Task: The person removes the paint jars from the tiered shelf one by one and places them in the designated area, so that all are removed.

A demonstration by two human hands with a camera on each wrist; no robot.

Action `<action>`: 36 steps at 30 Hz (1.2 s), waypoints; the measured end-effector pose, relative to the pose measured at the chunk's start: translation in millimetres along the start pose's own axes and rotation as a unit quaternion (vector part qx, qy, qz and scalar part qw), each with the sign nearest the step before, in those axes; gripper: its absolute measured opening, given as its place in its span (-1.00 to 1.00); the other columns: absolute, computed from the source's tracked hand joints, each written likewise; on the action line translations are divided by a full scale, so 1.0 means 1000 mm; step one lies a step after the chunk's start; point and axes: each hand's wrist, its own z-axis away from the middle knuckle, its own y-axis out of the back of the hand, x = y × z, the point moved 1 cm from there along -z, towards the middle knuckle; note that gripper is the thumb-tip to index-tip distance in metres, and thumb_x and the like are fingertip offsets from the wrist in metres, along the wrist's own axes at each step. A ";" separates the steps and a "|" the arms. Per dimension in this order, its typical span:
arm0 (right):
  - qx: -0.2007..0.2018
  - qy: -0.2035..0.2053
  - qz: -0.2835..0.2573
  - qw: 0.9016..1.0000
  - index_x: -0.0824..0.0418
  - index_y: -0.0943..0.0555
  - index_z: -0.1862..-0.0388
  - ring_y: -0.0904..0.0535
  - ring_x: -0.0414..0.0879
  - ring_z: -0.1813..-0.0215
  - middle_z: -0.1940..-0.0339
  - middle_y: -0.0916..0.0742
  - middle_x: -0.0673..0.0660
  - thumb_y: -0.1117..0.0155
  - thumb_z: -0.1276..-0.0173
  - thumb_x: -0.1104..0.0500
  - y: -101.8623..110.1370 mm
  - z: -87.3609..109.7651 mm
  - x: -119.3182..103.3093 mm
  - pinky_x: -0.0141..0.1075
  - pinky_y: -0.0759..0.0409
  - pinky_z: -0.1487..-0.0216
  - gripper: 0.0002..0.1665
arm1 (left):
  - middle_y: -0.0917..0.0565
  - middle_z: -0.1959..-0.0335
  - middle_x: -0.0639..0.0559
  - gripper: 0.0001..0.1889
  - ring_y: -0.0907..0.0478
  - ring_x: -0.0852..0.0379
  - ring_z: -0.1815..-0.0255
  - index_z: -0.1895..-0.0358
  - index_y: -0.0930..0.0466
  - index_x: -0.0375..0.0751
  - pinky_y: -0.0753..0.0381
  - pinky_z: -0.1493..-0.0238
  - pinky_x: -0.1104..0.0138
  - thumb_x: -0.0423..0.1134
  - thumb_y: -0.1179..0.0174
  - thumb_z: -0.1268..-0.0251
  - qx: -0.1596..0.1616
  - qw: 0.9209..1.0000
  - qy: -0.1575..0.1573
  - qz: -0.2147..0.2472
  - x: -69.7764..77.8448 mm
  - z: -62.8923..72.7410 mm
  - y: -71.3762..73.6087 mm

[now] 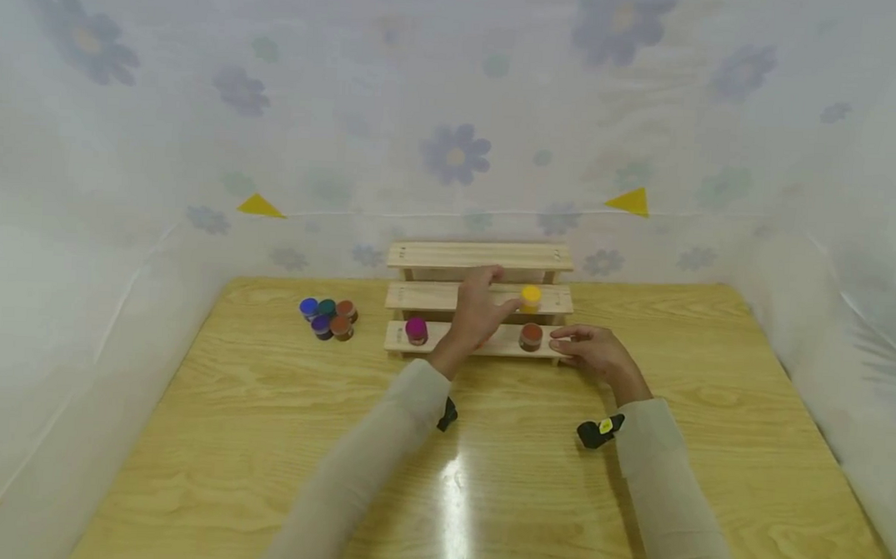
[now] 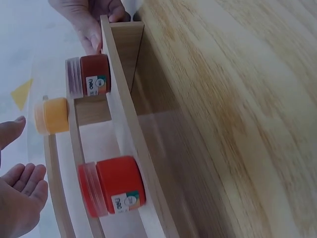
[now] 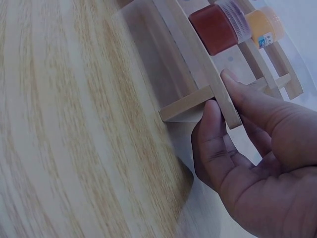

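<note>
A three-step wooden rack (image 1: 487,254) stands on the table against the cloth backdrop. My right hand (image 1: 598,353) pinches the right end of its lowest step, thumb above and fingers below in the right wrist view. My left hand (image 1: 480,310) reaches over the rack, thumb and fingers apart with nothing between them, its thumb close to a yellow paint jar (image 1: 531,298) on the middle step. On the lowest step are a magenta jar (image 1: 416,331), a brown-red jar (image 1: 531,337) and a red jar (image 2: 120,186), which the left hand mostly hides in the head view.
Left of the rack, several paint jars cluster on the wood-grain table (image 1: 261,438): blue (image 1: 309,308), green (image 1: 327,308), purple (image 1: 321,328) and brownish ones (image 1: 342,328). Flowered cloth (image 1: 457,80) walls the back and sides. Both wrists wear black camera mounts (image 1: 599,432).
</note>
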 end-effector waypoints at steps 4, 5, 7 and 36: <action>0.000 -0.001 -0.007 1.000 0.29 -0.50 -0.19 -0.62 -0.33 0.15 -0.31 -0.42 0.17 -0.30 -0.30 0.08 0.000 0.000 0.000 -0.34 -0.64 -0.02 -0.46 | -0.60 -0.03 -0.20 -0.50 -0.53 -0.07 -0.11 -0.08 -0.49 -0.39 -0.54 -0.17 0.21 -0.24 -0.39 -0.09 -0.017 1.000 0.013 -0.010 0.000 -0.001 -0.007; 0.001 -0.002 -0.008 1.000 0.28 -0.50 -0.18 -0.62 -0.32 0.15 -0.26 -0.44 0.14 -0.31 -0.30 0.08 0.000 0.000 -0.001 -0.34 -0.64 -0.02 -0.47 | -0.60 -0.02 -0.20 -0.51 -0.54 -0.06 -0.10 -0.07 -0.49 -0.38 -0.55 -0.15 0.21 -0.24 -0.38 -0.09 -0.022 1.000 0.018 -0.011 0.000 -0.001 -0.009; 0.004 -0.005 -0.010 1.000 0.27 -0.51 -0.17 -0.63 -0.30 0.17 -0.19 -0.47 0.10 -0.30 -0.30 0.10 -0.001 -0.001 -0.001 -0.34 -0.65 -0.01 -0.50 | -0.60 0.00 -0.18 -0.51 -0.55 -0.05 -0.07 -0.06 -0.49 -0.38 -0.57 -0.11 0.22 -0.22 -0.38 -0.10 -0.031 0.999 0.029 -0.011 0.001 -0.001 -0.012; 0.009 -0.012 -0.016 1.000 0.28 -0.54 -0.13 -0.61 -0.30 0.19 -0.27 -0.45 0.18 -0.30 -0.30 0.13 -0.002 0.003 -0.005 -0.32 -0.65 -0.01 -0.54 | -0.66 0.17 -0.03 -0.66 -0.62 0.05 0.10 0.08 -0.56 -0.23 -0.63 0.08 0.34 -0.15 -0.35 -0.14 -0.053 0.996 0.077 -0.009 0.001 -0.004 -0.026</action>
